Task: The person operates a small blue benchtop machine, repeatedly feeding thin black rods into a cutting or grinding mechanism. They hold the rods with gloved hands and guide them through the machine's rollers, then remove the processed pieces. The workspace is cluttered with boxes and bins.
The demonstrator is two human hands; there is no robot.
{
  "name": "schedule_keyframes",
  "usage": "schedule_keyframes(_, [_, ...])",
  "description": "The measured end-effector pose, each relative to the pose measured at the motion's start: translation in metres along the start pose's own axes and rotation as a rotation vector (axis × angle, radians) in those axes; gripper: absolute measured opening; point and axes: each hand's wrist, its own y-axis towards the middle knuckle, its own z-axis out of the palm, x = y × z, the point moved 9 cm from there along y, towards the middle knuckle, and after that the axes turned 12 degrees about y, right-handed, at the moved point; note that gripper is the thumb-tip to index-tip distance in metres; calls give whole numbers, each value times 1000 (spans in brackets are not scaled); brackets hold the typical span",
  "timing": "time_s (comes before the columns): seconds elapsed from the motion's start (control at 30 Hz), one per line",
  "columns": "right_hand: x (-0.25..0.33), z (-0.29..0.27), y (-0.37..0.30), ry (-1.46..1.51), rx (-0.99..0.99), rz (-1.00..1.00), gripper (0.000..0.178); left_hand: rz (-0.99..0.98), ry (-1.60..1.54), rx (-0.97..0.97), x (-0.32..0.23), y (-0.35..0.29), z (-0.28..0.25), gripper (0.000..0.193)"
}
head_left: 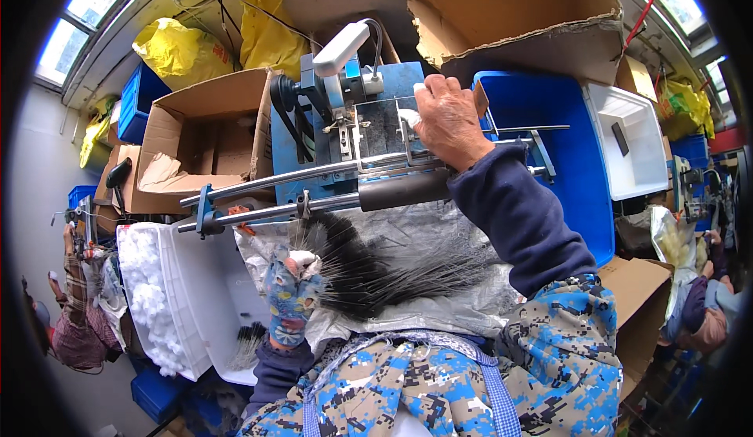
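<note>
My left hand (293, 290), in a patterned fabric glove with white wrapping on a fingertip, is closed around the ends of several thin wires beside my lap. The wires run into a pile of thin wire brushes with black bristles (349, 261), spread on a pale cloth sheet (416, 315) over my lap. My right hand (451, 119) is bare, with white wrapping on the thumb and a fingertip. It reaches over a blue bench machine (380, 100), fingers bent at the right side of its metal plate. Whatever those fingers hold is hidden.
Two steel rails (298, 178) with a dark sleeve (404, 190) cross before me. A cardboard box (208, 131) and a white tub (223, 288) stand left, a blue bin (541, 147) right. A large carton (518, 29) is behind. Other people work at both sides.
</note>
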Motion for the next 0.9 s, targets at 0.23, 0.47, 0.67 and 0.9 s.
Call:
schedule_keyframes(0.23, [-19,21,12,-124,204,20,13,94,-8,-67,-24,11,-2,11])
schedule_keyframes(0.47, [63,-46,-94,409,267,-199,13,-386,-593,-93,21,-3,-6,5])
schedule_keyframes(0.67, [132,-18,-93,1774,220,17,15,165,-308,32,-70,15,25,30])
schedule_keyframes(0.9, [45,-82,-40,1319,-26,126,13,204,509,268,12,-3,48,42])
